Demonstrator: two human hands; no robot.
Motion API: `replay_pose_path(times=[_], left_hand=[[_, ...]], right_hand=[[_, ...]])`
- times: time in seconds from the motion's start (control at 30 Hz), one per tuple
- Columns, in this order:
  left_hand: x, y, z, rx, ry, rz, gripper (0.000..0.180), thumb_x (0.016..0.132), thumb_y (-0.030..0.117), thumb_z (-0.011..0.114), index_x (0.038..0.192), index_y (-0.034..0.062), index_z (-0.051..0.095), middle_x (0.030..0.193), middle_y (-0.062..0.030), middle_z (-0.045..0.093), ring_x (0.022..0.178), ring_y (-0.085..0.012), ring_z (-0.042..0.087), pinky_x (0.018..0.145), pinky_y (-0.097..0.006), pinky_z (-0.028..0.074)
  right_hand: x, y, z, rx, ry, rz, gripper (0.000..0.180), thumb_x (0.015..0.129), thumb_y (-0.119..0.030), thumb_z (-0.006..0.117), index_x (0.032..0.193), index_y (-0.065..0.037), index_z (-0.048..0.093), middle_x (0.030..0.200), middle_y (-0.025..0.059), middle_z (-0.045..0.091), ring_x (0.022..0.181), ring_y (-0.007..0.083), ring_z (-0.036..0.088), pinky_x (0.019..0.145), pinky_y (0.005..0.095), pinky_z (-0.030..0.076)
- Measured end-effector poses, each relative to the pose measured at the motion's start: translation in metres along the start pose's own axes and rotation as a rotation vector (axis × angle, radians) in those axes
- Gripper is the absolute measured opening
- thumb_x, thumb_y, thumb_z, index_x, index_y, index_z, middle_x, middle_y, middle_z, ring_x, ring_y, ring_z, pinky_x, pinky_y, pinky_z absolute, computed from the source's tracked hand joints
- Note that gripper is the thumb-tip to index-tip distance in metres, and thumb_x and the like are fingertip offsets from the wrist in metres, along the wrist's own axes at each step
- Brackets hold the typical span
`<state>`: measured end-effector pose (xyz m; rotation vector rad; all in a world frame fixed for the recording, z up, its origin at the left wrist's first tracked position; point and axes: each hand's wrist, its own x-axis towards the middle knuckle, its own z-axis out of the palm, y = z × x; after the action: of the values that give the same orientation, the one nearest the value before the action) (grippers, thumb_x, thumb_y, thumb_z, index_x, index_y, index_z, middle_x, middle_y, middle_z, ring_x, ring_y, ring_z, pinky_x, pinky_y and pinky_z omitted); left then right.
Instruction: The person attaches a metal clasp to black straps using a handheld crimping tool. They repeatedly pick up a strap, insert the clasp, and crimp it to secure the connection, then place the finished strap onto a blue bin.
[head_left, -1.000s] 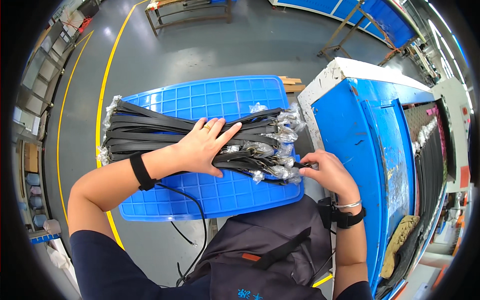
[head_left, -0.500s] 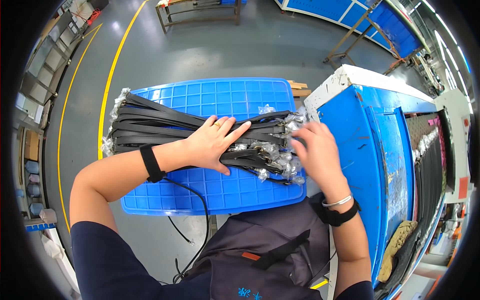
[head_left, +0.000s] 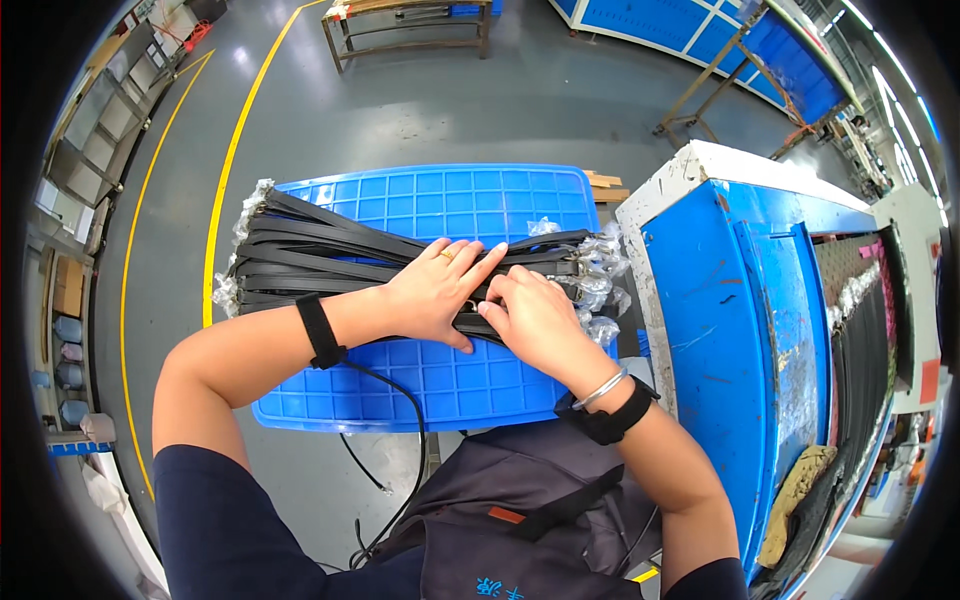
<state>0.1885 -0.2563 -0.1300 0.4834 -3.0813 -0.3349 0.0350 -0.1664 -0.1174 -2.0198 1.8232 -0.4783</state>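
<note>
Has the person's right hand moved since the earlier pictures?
Yes. Judged against the blue cabinet, the right hand has moved left, away from it, and now lies over the black straps beside the left hand.

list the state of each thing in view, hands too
left hand: open, laid across the straps
right hand: curled over the straps, grip hidden
black straps: bundled, spread at their left ends
clear plastic wrap: crumpled around strap ends
blue panel: lying flat beneath straps
black cable: loosely curved
blue cabinet: scuffed
</note>
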Motion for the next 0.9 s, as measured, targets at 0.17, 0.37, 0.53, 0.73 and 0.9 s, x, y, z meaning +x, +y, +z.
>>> replay_pose_path(times=[0.17,0.37,0.53,0.73,0.9], left_hand=[[-0.001,0.001,0.003,0.025,0.024,-0.003,0.118,0.051,0.051,0.078,0.137,-0.0038,0.018,0.125,-0.0248,0.039,0.116,-0.0369,0.04,0.1,-0.045,0.028],[-0.001,0.002,0.001,0.025,0.005,-0.015,0.117,0.052,0.049,0.078,0.138,-0.0019,0.017,0.125,-0.0256,0.038,0.117,-0.0384,0.04,0.1,-0.046,0.027],[-0.001,0.001,0.003,0.046,0.023,-0.018,0.118,0.051,0.049,0.078,0.138,-0.0017,0.017,0.126,-0.0263,0.037,0.116,-0.039,0.04,0.1,-0.046,0.027],[0.0,0.001,0.004,0.069,0.038,0.005,0.117,0.052,0.05,0.078,0.138,-0.0011,0.017,0.125,-0.0268,0.038,0.115,-0.0396,0.041,0.099,-0.046,0.028],[-0.003,0.003,0.001,0.021,-0.019,-0.027,0.115,0.055,0.05,0.076,0.139,0.001,0.015,0.127,-0.0276,0.034,0.117,-0.0408,0.038,0.1,-0.05,0.026]], right_hand=[[-0.006,-0.001,-0.01,-0.09,-0.068,-0.021,0.017,0.074,-0.021,0.064,0.076,-0.006,0.057,0.083,0.0087,0.055,0.085,0.0266,0.054,0.076,0.039,0.04],[-0.015,0.003,-0.013,-0.212,-0.051,-0.09,0.018,0.07,-0.021,0.066,0.08,-0.009,0.055,0.079,0.0051,0.055,0.084,0.0241,0.054,0.073,0.0372,0.04],[-0.015,0.008,-0.006,-0.228,0.089,-0.152,0.018,0.07,-0.02,0.065,0.081,-0.01,0.056,0.077,0.0047,0.055,0.081,0.0227,0.054,0.07,0.037,0.039],[-0.037,0.028,-0.01,-0.317,0.285,-0.15,0.01,0.069,-0.017,0.063,0.074,-0.009,0.06,0.075,0.0028,0.055,0.076,0.0203,0.055,0.071,0.0348,0.04],[-0.063,0.046,-0.031,-0.231,0.465,-0.052,0.008,0.071,-0.013,0.062,0.077,-0.008,0.061,0.08,0.005,0.057,0.081,0.0234,0.055,0.078,0.0361,0.04]])
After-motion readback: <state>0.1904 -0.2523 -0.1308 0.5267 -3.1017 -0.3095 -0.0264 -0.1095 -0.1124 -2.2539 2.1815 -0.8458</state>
